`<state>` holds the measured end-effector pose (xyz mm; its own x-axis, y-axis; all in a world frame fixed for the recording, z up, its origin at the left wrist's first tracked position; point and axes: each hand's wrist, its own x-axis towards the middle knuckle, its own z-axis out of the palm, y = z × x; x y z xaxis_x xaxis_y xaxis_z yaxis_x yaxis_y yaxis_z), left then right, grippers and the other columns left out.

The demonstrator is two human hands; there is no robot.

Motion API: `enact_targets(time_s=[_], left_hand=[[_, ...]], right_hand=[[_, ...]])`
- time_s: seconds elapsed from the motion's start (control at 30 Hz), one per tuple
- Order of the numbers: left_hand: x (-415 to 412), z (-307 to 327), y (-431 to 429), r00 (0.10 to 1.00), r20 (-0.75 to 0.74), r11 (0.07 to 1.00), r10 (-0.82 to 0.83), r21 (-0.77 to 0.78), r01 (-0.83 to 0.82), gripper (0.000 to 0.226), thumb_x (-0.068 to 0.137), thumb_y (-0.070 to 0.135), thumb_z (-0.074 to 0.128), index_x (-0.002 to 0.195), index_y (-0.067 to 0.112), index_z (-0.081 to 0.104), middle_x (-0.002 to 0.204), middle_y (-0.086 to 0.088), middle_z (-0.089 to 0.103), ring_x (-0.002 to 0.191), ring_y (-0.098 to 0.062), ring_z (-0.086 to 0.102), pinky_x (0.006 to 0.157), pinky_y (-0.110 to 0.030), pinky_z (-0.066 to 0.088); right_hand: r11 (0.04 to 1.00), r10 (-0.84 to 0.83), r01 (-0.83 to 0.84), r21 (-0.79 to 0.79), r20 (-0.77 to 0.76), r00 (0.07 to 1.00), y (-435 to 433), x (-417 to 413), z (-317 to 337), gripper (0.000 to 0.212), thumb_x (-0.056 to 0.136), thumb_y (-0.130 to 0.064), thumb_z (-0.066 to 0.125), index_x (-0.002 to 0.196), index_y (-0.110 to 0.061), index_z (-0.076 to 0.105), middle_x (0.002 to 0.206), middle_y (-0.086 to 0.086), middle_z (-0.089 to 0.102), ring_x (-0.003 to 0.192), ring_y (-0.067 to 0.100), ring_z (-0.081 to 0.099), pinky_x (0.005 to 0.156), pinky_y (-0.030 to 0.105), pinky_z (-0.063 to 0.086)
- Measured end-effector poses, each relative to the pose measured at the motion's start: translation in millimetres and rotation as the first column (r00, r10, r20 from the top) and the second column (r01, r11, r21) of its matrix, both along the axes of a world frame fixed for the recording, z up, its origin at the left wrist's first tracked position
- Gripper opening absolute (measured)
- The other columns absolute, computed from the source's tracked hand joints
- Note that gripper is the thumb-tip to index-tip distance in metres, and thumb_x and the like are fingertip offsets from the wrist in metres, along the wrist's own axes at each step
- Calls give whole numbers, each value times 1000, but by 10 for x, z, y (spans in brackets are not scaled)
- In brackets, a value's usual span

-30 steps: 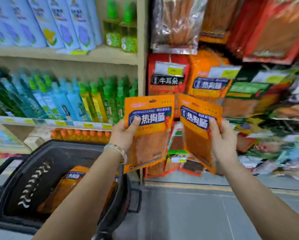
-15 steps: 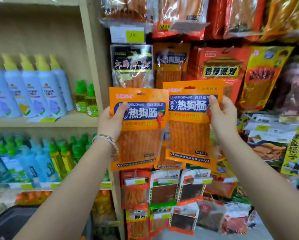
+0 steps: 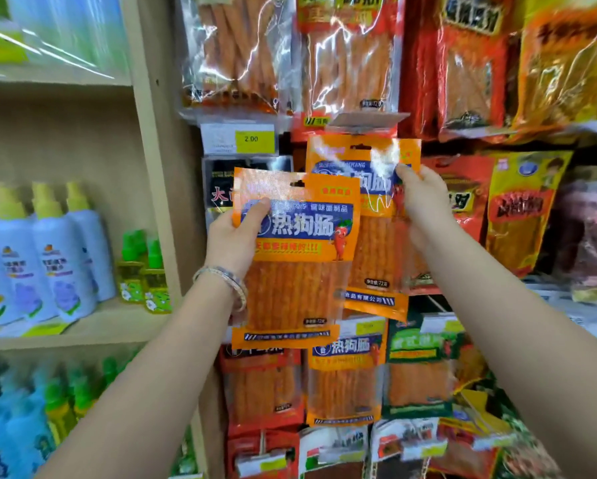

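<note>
- The left hand (image 3: 233, 236) pinches the left packet (image 3: 297, 257) at its upper left corner: thumb flat on the front, the other fingers curled out of sight behind.
- The right hand (image 3: 425, 202) grips the right packet (image 3: 373, 250) by its right edge near the top, thumb on the front and fingers wrapped behind.
- Both orange packets are held upright in front of the snack rack. The left one sits lower and nearer, and its right side covers the left part of the other.
- A bracelet (image 3: 228, 276) circles the left wrist, just beside the left packet's edge.
- Right behind the packets the rack is crowded. There are long clear bags (image 3: 235, 50) above, a price tag (image 3: 254, 139) just over the left packet's top, red packets (image 3: 463, 195) and a yellow packet (image 3: 525, 209) to the right, and a matching orange packet (image 3: 345, 375) hanging just below.
- The right packet's top edge sits close under a grey hook tag (image 3: 366, 119) — whether they touch cannot be told.
- A wooden post (image 3: 158, 167) bounds the rack on the left, near the left hand.
- Past the post, spray bottles (image 3: 65, 257) and small green-capped bottles (image 3: 141, 271) stand on a shelf (image 3: 93, 326), with a bare back panel above them.
- Open room lies toward the camera — around both forearms.
</note>
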<state>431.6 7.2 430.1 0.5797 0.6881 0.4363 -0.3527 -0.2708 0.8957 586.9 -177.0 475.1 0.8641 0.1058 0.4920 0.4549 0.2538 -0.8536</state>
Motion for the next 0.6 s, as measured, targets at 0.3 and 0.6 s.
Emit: enact_targets(time_s=[0.3, 0.6], left_hand=[[173, 48, 27, 997, -71, 1000, -12, -16, 10, 48, 71, 59, 63, 98, 19, 63, 102, -12, 70, 94, -33, 66, 89, -53, 51], [362, 49, -60, 994, -109, 999, -22, -48, 17, 107, 48, 76, 59, 133, 12, 47, 130, -8, 57, 118, -28, 55, 100, -50, 43]], right_hand=[[994, -45, 46, -102, 13, 999, 171, 172, 68, 14, 93, -18, 52, 80, -13, 55, 86, 10, 56, 78, 20, 51, 71, 32, 40], [963, -190, 207, -170, 109, 976, 139, 441, -85, 31, 87, -28, 65, 92, 1, 56, 83, 11, 56, 75, 17, 49, 70, 34, 42]])
